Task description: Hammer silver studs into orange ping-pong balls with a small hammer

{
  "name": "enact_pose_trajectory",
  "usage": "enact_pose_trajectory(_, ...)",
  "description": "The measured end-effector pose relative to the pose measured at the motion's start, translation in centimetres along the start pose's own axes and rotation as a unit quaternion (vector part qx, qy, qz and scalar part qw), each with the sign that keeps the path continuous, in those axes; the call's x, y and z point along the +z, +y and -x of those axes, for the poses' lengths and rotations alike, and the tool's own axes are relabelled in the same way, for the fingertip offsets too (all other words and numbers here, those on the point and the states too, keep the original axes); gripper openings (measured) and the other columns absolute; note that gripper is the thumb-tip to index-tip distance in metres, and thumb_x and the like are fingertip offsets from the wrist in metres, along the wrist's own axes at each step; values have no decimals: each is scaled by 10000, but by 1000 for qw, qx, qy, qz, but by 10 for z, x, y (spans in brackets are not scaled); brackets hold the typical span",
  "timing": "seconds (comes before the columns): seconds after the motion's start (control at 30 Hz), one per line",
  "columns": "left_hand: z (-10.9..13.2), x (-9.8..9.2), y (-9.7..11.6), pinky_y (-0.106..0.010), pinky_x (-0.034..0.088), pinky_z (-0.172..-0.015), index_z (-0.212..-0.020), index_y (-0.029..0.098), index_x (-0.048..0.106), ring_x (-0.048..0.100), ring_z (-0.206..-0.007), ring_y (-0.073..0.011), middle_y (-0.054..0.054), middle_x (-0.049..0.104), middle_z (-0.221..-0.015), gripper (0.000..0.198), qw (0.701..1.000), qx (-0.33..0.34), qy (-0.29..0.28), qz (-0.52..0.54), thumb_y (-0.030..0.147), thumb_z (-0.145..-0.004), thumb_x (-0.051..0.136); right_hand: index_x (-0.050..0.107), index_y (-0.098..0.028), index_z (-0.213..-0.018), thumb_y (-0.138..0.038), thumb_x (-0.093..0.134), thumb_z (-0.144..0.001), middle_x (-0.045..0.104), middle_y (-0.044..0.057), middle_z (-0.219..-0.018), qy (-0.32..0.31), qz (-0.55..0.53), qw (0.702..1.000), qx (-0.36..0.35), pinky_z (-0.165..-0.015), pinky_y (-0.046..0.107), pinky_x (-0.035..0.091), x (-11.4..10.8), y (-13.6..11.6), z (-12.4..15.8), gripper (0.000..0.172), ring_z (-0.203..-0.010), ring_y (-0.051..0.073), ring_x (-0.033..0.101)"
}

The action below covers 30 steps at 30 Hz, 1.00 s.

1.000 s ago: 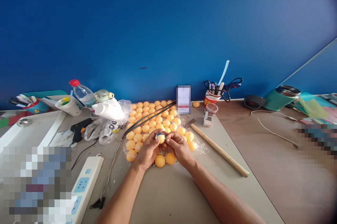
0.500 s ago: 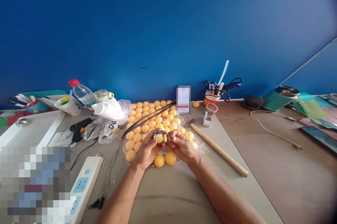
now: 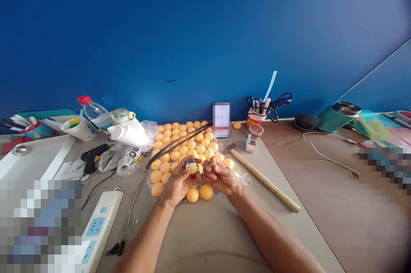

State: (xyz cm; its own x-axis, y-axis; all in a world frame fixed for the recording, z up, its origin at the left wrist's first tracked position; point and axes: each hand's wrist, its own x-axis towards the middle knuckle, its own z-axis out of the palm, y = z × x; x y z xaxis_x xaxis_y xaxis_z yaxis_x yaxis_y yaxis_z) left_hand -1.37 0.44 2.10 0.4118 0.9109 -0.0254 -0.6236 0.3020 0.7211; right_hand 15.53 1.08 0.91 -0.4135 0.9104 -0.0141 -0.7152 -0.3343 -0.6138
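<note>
My left hand [image 3: 177, 183] pinches an orange ball with a small metal bottle cap [image 3: 192, 164] on top of it. My right hand [image 3: 221, 175] is curled, fingers bent, right beside it and touching the ball's right side. Both hands hover over a clear plastic bag of several orange table tennis balls [image 3: 180, 146]. Two loose orange balls [image 3: 199, 194] lie just below my hands on the beige mat.
A hammer with a wooden handle [image 3: 266, 182] lies to the right. A black band [image 3: 175, 146] crosses the balls. Left are a glue gun [image 3: 93, 156], power strip [image 3: 98, 227], water bottle [image 3: 94, 112] and plastic bags [image 3: 120, 159]. A cup of scissors and pens [image 3: 257, 115] stands behind.
My right hand has drawn back slightly from the capped ball and curled its fingers. The view shifted a little; the left hand keeps holding the ball.
</note>
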Motion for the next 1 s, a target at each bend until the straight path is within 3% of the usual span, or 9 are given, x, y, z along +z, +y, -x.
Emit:
enact_pose_trajectory(0.17,0,0,0,-251,475,-702,-1143,199,619,586,-798,-122,-81,614,-1152,323,1000,1,6,3,262,-830,669,533,-213,-716,-325,830,-595,580,-58,-699,12,-27,1000,11,-518,232,352,-2,1,0,340,-431,34,257)
enact_pose_trajectory(0.3,0,-2,-1,-249,473,-697,-1139,204,621,586,-807,-127,-71,618,-1118,320,1000,2,13,9,253,-827,672,544,-205,-713,-282,781,-665,625,-37,-750,14,-6,1000,-1,-499,223,335,-2,2,0,254,-410,25,262)
enact_pose_trajectory(0.63,-1,-3,-1,-248,474,-716,-1182,203,599,574,-798,-118,-88,606,-1138,372,1000,-5,12,16,248,-822,679,605,-187,-751,-221,746,-742,597,-21,-725,25,-4,999,-43,-519,211,312,3,5,-2,146,-511,60,403)
enact_pose_trajectory(1.0,0,-4,-1,-255,471,-705,-1241,251,569,573,-761,-115,-78,609,-1136,432,1000,-12,15,13,259,-823,676,599,-205,-791,-175,740,-742,581,-40,-720,10,-86,995,-42,-585,234,396,-3,4,-5,152,-499,50,386)
